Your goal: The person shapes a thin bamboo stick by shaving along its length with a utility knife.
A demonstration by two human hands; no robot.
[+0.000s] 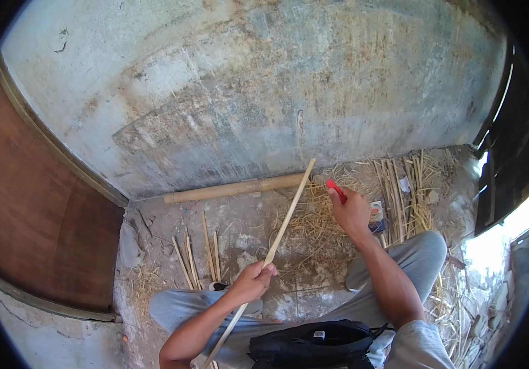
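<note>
A long, pale bamboo strip (pixel 290 212) slants up from my lap toward the wall. My left hand (pixel 252 283) is closed around it near its middle, above my folded left leg. To the right of its upper end, my right hand (pixel 352 213) grips a small red tool (pixel 336 190). Most of that tool is covered by the fingers, so its exact kind cannot be told. The tool and the strip are apart. Curled bamboo shavings (pixel 304 230) lie on the floor beneath and between both hands.
A thick bamboo pole (pixel 234 189) lies along the wall base (pixel 215 123). Thin strips (pixel 208 246) are grouped at the left, and more strips (pixel 393 194) lie at the right beside a small box (pixel 376 212). A black bag (pixel 314 344) rests on my lap. A brown door (pixel 49 190) stands left.
</note>
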